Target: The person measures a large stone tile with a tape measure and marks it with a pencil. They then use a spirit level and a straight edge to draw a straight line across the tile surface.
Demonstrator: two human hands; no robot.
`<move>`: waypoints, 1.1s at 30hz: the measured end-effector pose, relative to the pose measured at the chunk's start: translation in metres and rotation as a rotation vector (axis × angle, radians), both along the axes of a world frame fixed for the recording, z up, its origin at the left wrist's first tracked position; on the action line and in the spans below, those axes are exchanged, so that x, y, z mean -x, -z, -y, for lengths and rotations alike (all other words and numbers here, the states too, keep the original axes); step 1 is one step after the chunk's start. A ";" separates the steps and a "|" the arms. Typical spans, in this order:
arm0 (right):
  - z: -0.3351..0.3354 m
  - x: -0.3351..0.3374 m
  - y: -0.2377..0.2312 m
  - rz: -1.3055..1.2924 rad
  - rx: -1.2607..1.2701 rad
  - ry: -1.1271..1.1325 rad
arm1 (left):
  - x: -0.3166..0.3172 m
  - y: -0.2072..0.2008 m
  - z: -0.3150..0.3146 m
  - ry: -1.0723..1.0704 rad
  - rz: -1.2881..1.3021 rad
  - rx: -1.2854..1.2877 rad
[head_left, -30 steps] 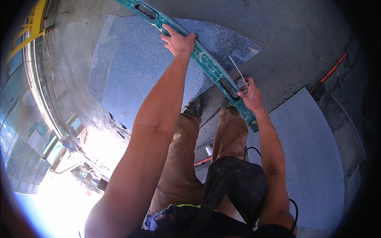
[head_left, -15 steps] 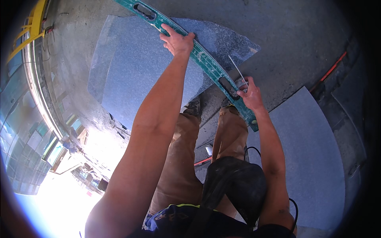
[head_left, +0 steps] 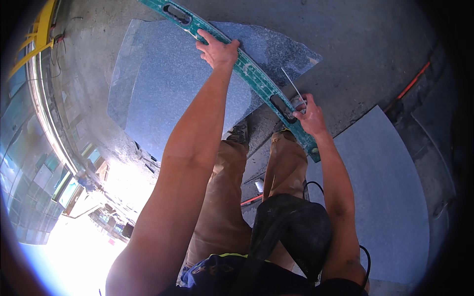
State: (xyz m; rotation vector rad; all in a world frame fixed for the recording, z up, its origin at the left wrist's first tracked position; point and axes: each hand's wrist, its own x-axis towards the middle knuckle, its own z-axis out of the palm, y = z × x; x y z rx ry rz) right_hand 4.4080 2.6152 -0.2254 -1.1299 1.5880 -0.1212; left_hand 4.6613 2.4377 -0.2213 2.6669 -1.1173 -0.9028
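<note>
A long green spirit level, scuffed with pale dust, lies slantwise across a grey stone slab. My left hand grips it above its middle, fingers over the far edge. Lower down, my right hand is closed round a thin pale rod that points up and away over the slab's corner. The thumb of that hand rests by the level's edge, next to an oblong slot. Something greyish beside the slot is partly hidden by the fingers, and I cannot tell what it is.
Another smooth grey slab lies at my right. My legs in brown trousers stand at the slab's near edge. A dark pouch hangs in front of me. Yellow metal framework is far left; an orange line runs far right.
The whole picture has shifted very slightly. Both hands keep the same hold on the level and the rod.
</note>
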 end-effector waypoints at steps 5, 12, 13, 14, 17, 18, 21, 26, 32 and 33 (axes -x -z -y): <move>-0.001 0.000 0.002 -0.021 0.001 0.000 | 0.000 -0.001 0.001 0.010 0.005 -0.025; -0.004 -0.002 0.003 -0.042 0.039 0.000 | -0.001 0.000 0.002 0.014 -0.010 -0.030; -0.004 -0.002 0.003 -0.025 0.034 0.014 | -0.002 0.000 0.002 0.007 -0.012 -0.036; -0.004 -0.001 0.003 -0.024 0.039 0.016 | -0.002 0.000 0.001 0.011 -0.009 -0.034; -0.003 -0.001 0.002 -0.013 0.031 0.018 | -0.003 0.000 0.002 0.015 -0.014 -0.027; -0.003 -0.001 0.002 -0.024 0.028 0.002 | -0.003 0.000 0.002 0.011 -0.023 -0.030; -0.002 0.000 0.002 -0.036 0.018 -0.009 | -0.002 -0.002 0.003 0.013 -0.017 -0.047; -0.001 0.000 0.003 -0.039 0.002 -0.010 | 0.000 -0.004 0.003 0.012 -0.004 -0.056; 0.001 0.000 0.002 -0.028 -0.002 -0.026 | -0.002 0.000 0.003 0.021 0.008 -0.051; 0.001 0.000 0.001 -0.030 0.001 -0.031 | -0.002 0.000 0.003 0.023 0.014 -0.053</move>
